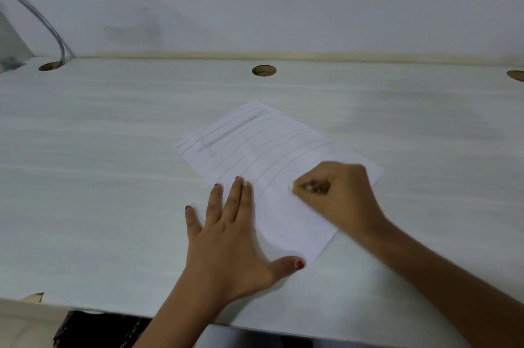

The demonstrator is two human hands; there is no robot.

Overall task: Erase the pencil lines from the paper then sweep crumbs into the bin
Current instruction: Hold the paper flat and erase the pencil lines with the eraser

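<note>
A white sheet of paper [272,154] lies at an angle on the white desk [99,166], with several pencil lines across its far half. Its near half looks blank. My left hand [226,237] lies flat with fingers spread on the paper's left edge, thumb pressing the near corner. My right hand [337,191] is curled over the paper's right side and pinches a small white eraser [294,188] against the sheet, just past the nearest pencil line. A pale smudged streak [226,134] runs across the far lines.
Three round cable holes sit along the desk's back edge: one at the left [50,66] with a grey cable [48,27] going in, one at the middle [264,70], one at the right [516,75]. A dark object [96,327] shows below the desk's front edge.
</note>
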